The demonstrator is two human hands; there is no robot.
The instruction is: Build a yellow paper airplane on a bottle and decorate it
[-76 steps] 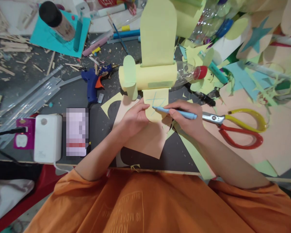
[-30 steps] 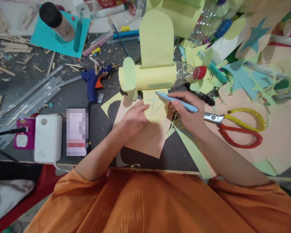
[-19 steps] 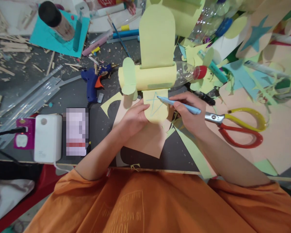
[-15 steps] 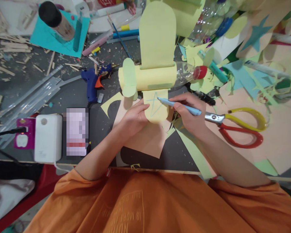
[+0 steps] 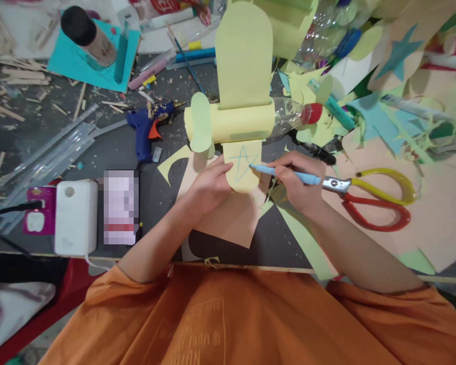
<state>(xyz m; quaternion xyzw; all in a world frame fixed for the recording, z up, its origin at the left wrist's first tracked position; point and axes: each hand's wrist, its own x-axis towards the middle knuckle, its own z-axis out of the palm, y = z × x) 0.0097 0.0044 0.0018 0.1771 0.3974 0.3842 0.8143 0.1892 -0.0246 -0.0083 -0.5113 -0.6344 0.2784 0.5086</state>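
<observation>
A clear bottle with a red cap point(image 5: 311, 113) is wrapped in yellow paper point(image 5: 247, 121), with a long rounded wing point(image 5: 245, 56) above and a shorter wing point(image 5: 243, 177) below. A blue star outline shows on the lower wing. My left hand point(image 5: 210, 187) pinches that wing's left edge between thumb and fingers. My right hand point(image 5: 301, 182) grips a light blue marker point(image 5: 294, 175), its tip touching the star's right side. Scissors point(image 5: 380, 200) with yellow and red handles lie just right of my right hand.
A blue glue gun point(image 5: 142, 132) lies to the left, near a phone point(image 5: 120, 208) and a white power bank point(image 5: 76, 217). A spray can point(image 5: 95, 43) stands on teal paper at the back left. Pink paper point(image 5: 228, 223) lies beneath my hands; paper scraps cover the right side.
The marker tip has moved down and slightly right along the star, with my right hand following. More of the star's right side is drawn. My left hand keeps its hold.
</observation>
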